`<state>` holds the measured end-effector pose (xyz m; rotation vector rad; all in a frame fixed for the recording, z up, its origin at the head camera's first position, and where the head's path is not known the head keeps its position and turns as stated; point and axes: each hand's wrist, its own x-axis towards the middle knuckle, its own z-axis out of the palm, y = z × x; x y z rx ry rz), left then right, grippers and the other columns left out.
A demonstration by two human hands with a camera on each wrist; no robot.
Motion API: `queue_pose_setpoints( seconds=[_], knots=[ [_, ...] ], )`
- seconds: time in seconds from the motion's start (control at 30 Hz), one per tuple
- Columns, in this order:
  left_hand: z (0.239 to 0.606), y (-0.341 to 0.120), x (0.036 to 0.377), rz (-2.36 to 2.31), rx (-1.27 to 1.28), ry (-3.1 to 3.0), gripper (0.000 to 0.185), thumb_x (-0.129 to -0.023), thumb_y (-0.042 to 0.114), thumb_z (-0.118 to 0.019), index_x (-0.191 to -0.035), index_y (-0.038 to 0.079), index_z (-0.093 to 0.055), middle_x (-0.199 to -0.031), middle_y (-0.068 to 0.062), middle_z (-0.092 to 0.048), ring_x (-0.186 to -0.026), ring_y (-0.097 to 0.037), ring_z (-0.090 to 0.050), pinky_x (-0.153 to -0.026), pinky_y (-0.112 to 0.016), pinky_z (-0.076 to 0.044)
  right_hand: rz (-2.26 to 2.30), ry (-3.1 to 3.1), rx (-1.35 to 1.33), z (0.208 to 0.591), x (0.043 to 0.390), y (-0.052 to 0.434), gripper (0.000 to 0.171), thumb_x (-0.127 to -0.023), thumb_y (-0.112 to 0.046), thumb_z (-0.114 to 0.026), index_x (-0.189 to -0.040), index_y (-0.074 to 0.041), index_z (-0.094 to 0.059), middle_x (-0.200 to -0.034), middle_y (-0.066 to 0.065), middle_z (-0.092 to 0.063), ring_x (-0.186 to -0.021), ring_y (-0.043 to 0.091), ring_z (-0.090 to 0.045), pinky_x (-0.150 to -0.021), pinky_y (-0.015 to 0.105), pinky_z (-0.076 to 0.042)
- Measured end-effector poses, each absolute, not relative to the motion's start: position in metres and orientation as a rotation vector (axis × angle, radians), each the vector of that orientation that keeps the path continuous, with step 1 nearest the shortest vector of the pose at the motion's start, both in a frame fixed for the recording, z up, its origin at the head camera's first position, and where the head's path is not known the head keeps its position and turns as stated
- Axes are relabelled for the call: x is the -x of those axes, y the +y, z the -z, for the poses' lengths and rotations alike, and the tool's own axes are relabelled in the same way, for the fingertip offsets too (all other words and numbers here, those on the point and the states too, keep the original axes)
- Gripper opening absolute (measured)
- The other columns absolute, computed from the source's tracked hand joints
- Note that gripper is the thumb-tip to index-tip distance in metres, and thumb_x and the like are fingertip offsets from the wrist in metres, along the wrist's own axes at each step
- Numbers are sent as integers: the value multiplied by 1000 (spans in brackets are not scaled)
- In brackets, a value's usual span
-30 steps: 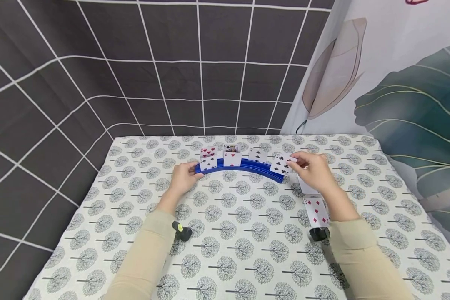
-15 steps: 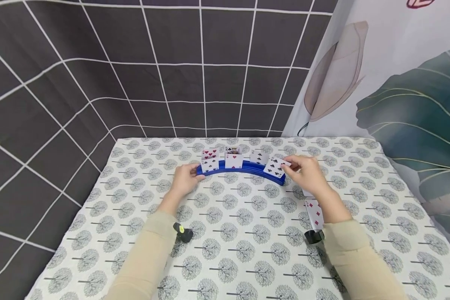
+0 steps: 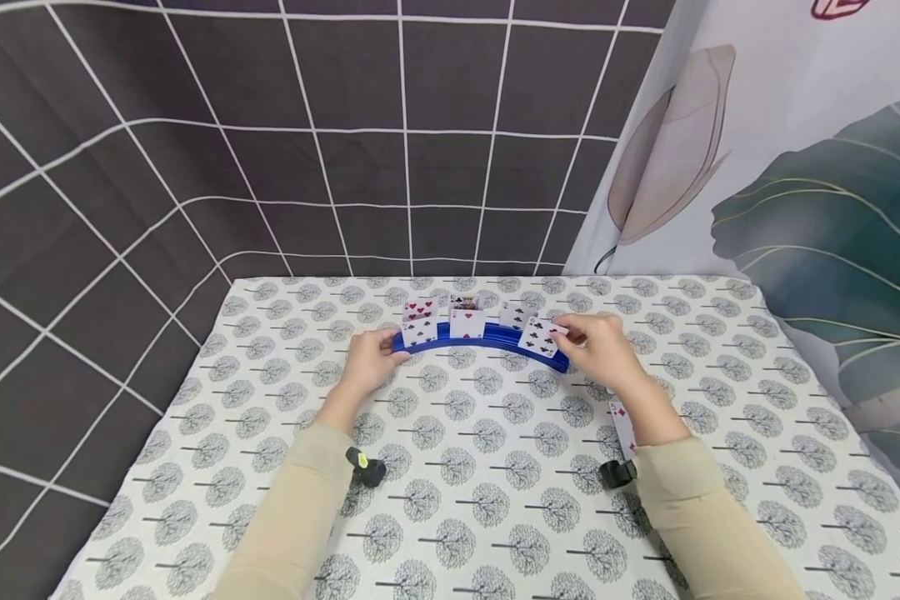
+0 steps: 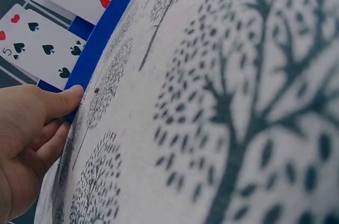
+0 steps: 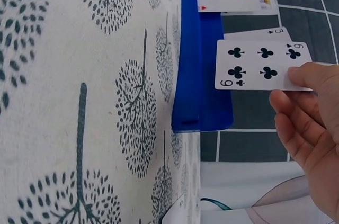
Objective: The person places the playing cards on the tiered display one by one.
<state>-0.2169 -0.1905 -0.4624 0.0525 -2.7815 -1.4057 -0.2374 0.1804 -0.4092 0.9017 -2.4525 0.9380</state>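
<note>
My left hand (image 3: 366, 360) grips the left end of a curved blue card holder (image 3: 487, 340), thumb at the front. Between thumb and fingers, my right hand (image 3: 603, 350) pinches the six of clubs (image 5: 254, 65) by its upper right corner. The card's lower edge is at the holder's right part, in front of a black three (image 5: 259, 35). Whether it sits in the slot I cannot tell. At the left stands the five of spades (image 4: 39, 44) before a hearts card (image 3: 420, 307). Beside these, the two of hearts (image 3: 467, 323) partly covers the king of clubs (image 3: 465, 301).
A diamonds playing card (image 3: 622, 429) lies on the tree-print tablecloth (image 3: 487, 500), partly behind my right wrist. Beyond the table's far edge hangs a dark cloth with white grid lines (image 3: 450, 167). A leaf-patterned curtain (image 3: 832, 208) hangs at the right.
My right hand has moved left and slightly down with the six of clubs, bringing it more upright against the holder's right part. The left hand stays on the holder's end.
</note>
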Motion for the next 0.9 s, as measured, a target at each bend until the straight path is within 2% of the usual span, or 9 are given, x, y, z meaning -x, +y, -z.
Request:
queue_pose_setpoints(
  seconds=[0.17,0.57,0.9],
  knots=[
    [462,-191,216,1423,-56,-2783,55,-85,6,-80,-135,-5,-59,-123,-27,-66,-112,-36,-68,-96,-34,-59,-902,-2454,-898,412,238,177,17,-86,6,-73,-102,8,-74,-84,19,-75,-65,28,-70,-62,42,-65],
    [467,-191,216,1411,-40,-2769,54,-85,7,-81,-133,-5,-60,-122,-27,-67,-111,-35,-69,-95,-34,-59,-839,-2501,-861,416,238,169,19,-88,2,-73,-107,6,-73,-95,22,-75,-70,29,-71,-65,43,-65],
    [464,-191,216,1408,-24,-2763,53,-85,6,-81,-133,-5,-61,-122,-27,-67,-110,-36,-69,-94,-33,-60,-823,-2498,-844,415,240,160,18,-90,1,-71,-107,6,-73,-94,21,-75,-70,28,-70,-64,42,-64]
  ],
)
